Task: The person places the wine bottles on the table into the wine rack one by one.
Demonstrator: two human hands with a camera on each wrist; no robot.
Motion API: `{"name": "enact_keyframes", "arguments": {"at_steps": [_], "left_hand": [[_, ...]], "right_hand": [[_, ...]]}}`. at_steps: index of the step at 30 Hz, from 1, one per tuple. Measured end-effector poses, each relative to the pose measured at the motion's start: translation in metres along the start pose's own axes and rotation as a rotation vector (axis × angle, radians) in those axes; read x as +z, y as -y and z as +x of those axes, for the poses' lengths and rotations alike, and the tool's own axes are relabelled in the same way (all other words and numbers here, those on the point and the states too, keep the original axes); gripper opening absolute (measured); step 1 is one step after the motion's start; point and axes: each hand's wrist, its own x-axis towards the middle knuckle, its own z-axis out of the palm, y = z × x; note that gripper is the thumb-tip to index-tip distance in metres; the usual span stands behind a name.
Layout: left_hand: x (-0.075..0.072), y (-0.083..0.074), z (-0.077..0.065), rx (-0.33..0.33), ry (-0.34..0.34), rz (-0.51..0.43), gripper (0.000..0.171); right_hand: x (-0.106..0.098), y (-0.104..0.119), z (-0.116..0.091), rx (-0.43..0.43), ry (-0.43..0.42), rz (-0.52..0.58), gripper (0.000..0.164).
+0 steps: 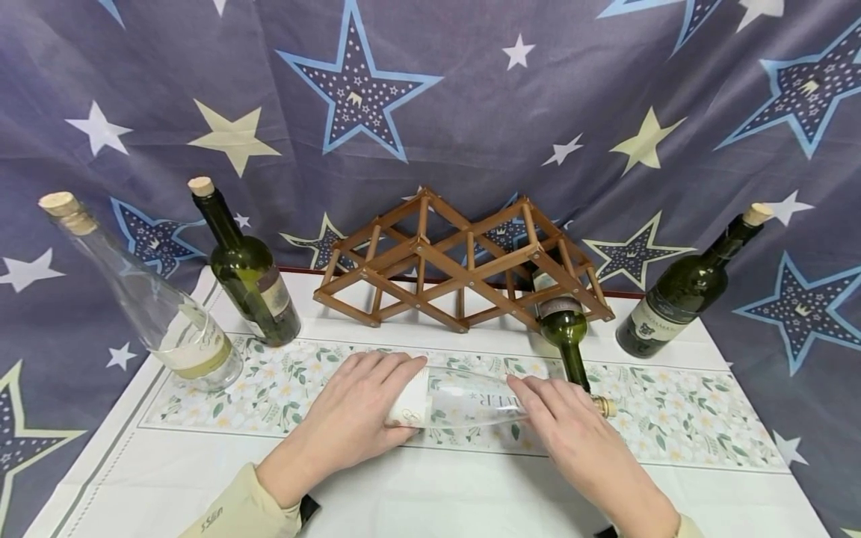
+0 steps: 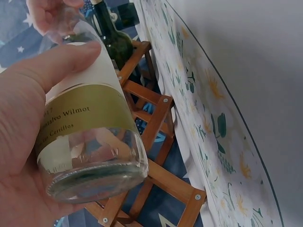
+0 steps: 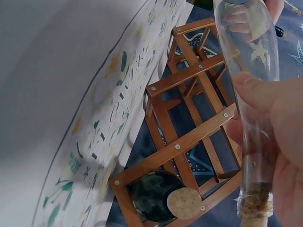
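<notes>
A clear glass wine bottle [image 1: 467,400] lies sideways between my hands, its corked neck toward the right. My left hand [image 1: 353,411] grips the labelled lower body; the left wrist view shows its olive-and-white label [image 2: 85,111] and the thumb across the glass. My right hand [image 1: 572,426] holds the slender neck, with the thumb along it in the right wrist view and the cork [image 3: 254,221] past the hand. Behind the bottle stands a wooden wine rack [image 1: 420,246]. A green wine bottle [image 1: 563,325] rests in its right lower cell, neck pointing forward and partly hidden by my right hand.
On the left stand a tall clear corked bottle [image 1: 195,344] and a green corked bottle [image 1: 252,276]. Another green bottle [image 1: 679,295] stands to the right of the rack. A floral runner [image 1: 699,418] crosses the white table, and a starry curtain [image 1: 471,112] hangs close behind.
</notes>
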Motion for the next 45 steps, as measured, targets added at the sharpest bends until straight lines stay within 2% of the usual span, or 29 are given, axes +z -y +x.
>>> {"name": "enact_keyframes", "arguments": {"at_steps": [16,21,28,36,45], "left_hand": [[0.000,0.002,0.000,-0.027,-0.057,-0.009,0.096],[-0.002,0.005,0.000,-0.049,-0.050,0.002,0.101],[-0.001,0.008,0.000,-0.062,-0.068,0.002,0.102],[-0.004,0.012,-0.001,-0.085,-0.084,-0.010,0.107],[-0.003,0.016,-0.003,-0.137,-0.075,-0.007,0.115]], "right_hand": [[-0.012,-0.007,-0.012,0.047,0.014,0.013,0.050],[-0.014,-0.011,-0.015,0.056,-0.005,0.019,0.051],[-0.019,-0.013,-0.017,0.053,-0.074,0.012,0.052],[-0.026,-0.017,-0.022,0.073,-0.091,0.013,0.053],[-0.032,-0.023,-0.031,0.127,-0.059,-0.007,0.054]]}}
